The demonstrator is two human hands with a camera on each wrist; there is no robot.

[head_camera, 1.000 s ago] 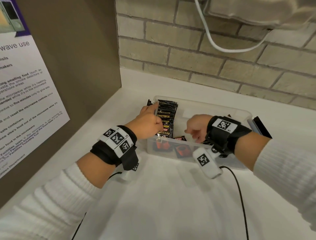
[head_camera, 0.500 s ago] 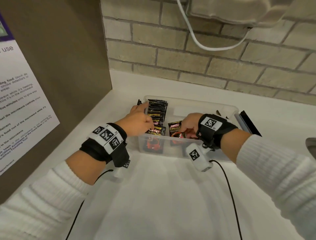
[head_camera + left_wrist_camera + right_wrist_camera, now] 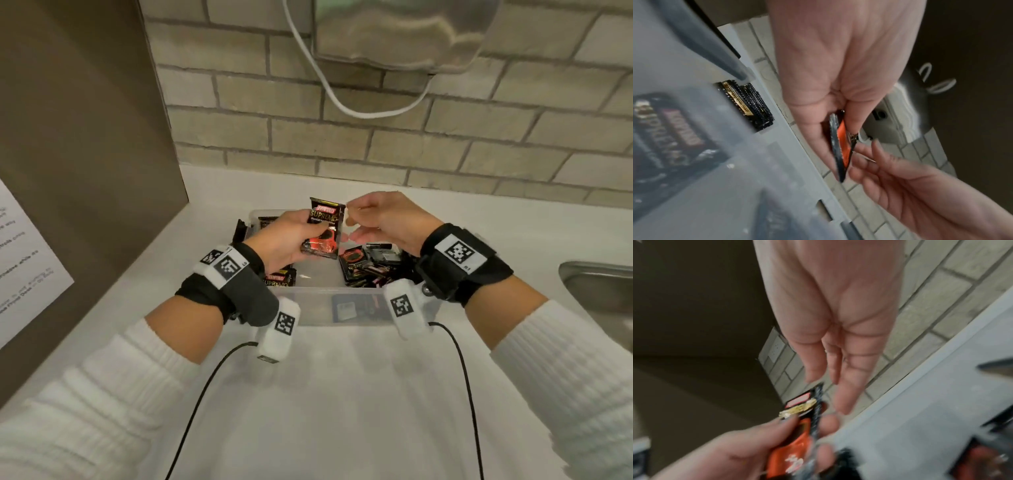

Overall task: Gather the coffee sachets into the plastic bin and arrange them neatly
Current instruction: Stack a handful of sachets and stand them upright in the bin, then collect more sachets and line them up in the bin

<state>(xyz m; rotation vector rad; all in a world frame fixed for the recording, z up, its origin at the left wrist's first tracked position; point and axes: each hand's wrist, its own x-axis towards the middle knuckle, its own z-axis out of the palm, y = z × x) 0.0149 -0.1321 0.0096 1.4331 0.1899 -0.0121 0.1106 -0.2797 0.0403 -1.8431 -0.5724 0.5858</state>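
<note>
My left hand (image 3: 289,236) grips one coffee sachet (image 3: 323,233) and holds it up above the plastic bin (image 3: 308,308), with my thumb on its front and my fingers behind it. My right hand (image 3: 380,219) is just beside the sachet with its fingers loose and holding nothing; the fingertips are close to the sachet's right edge, and I cannot tell if they touch it. The sachet is black with gold letters near the top and a red cup picture lower down, and it stands almost upright. Under my hands the bin is see-through and sits on the white counter (image 3: 342,411). Inside it a row of sachets (image 3: 263,222) stands on edge at the far left, one sachet (image 3: 279,279) shows near the front left, and a messy pile of sachets (image 3: 370,263) lies on the right. My wrists hide part of the bin. Black cables (image 3: 205,387) run from my wrist bands across the counter. Behind the bin is a brick wall (image 3: 445,147), with a white cord (image 3: 342,102) hanging on it. A brown panel (image 3: 85,137) with a paper notice (image 3: 27,267) stands on the left, and a metal sink (image 3: 603,287) edge shows on the right.
</note>
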